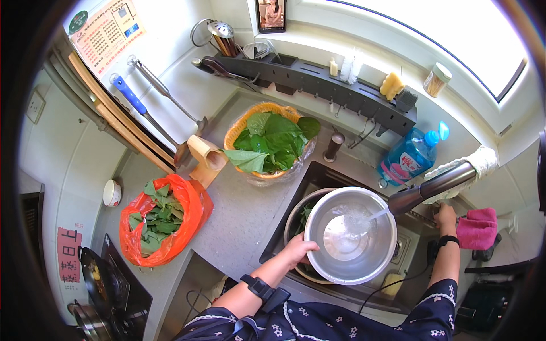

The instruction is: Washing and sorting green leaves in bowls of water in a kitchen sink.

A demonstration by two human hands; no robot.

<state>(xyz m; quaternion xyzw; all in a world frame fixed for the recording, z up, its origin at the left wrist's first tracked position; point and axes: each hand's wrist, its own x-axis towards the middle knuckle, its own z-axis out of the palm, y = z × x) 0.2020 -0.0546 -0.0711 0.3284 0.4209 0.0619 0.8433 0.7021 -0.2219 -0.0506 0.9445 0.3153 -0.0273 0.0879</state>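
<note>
My left hand grips the left rim of a stainless steel bowl, thumb over the edge. Water runs from the dark faucet into this bowl, which holds some clear water. Beneath it, a second metal basin with green leaves inside stands in the dark sink, mostly covered by the upper bowl. Out to the right, my right hand is at the base of the faucet; its fingers are partly hidden, and the handle cannot be made out clearly.
A leaf-filled yellow basket and a red plastic bag of leaves stand on the counter. Blue dish soap is behind the sink. A yellow sponge lies in it. A pink cloth hangs at right. A wok sits lower left.
</note>
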